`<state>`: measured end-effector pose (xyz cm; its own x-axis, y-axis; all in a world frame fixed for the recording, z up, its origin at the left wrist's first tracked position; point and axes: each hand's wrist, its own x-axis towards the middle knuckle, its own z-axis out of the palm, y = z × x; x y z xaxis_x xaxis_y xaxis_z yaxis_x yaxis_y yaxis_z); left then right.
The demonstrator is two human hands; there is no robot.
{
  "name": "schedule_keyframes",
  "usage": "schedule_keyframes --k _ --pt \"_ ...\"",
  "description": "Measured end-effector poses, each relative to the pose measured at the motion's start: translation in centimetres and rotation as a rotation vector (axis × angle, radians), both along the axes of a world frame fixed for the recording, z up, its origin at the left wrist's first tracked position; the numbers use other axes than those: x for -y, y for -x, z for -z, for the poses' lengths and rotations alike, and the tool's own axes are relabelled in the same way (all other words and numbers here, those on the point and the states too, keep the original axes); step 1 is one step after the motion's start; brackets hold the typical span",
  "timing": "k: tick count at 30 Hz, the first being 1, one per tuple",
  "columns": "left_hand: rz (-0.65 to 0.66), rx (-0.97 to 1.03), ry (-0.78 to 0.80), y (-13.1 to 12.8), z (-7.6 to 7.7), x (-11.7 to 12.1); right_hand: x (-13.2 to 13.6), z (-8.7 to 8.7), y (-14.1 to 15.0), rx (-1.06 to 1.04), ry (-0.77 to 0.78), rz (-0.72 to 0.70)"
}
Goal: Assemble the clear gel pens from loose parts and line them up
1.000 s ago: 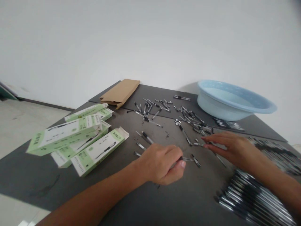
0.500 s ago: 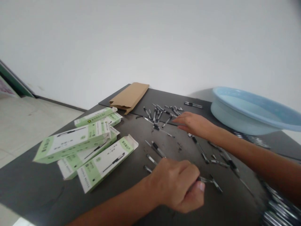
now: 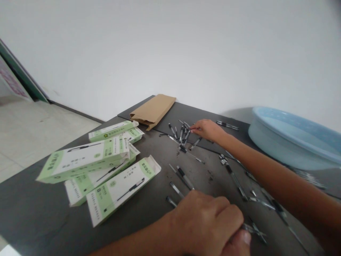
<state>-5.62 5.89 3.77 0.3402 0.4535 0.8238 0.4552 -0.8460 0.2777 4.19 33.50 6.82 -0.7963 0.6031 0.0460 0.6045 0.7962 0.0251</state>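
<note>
1. head view: the right hand (image 3: 209,131), over bare worktop (image 3: 149,217) beside the far pen parts (image 3: 183,137) in the earlier frame, now has its fingertips at them; whether they grip one, i cannot tell.
2. the left hand (image 3: 205,224) stays curled shut, its contents mostly hidden, nearer the near edge.
3. a seam crosses the dark worktop; green-white boxes (image 3: 124,192) lie toward its left edge, a blue basin (image 3: 282,142) toward the right.
4. white wall (image 3: 186,53) behind; pale floor (image 3: 58,121) left.

right hand (image 3: 206,129) now at pen pile (image 3: 184,137)
</note>
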Motion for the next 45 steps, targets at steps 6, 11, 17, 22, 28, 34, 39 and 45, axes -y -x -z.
schedule_keyframes --k 6,11,17,22,28,34,39,45 --pt "-0.011 -0.083 0.081 0.6 -0.2 0.4 -1.5 0.8 2.7 0.094 0.101 0.076" --pt "0.004 -0.181 0.108 1.2 -0.3 0.4 -2.3 1.2 3.6 0.152 0.135 0.104" --pt "0.030 -0.210 0.090 1.2 0.4 0.2 -3.1 1.1 4.4 0.222 0.182 0.107" --pt "0.027 -0.183 0.093 1.2 0.5 0.1 -3.7 1.0 4.9 0.253 0.191 0.116" --pt "0.014 -0.179 0.067 0.9 0.7 -0.1 -3.6 1.0 5.1 0.252 0.189 0.099" --pt "0.016 -0.199 0.089 1.0 0.5 0.0 -2.8 0.8 4.6 0.204 0.169 0.083" --pt "0.013 -0.190 0.091 1.0 0.3 0.0 -2.5 0.8 3.6 0.168 0.185 0.093" --pt "0.000 -0.204 0.142 1.1 -0.2 0.3 -2.6 0.4 2.8 0.168 0.249 0.066"
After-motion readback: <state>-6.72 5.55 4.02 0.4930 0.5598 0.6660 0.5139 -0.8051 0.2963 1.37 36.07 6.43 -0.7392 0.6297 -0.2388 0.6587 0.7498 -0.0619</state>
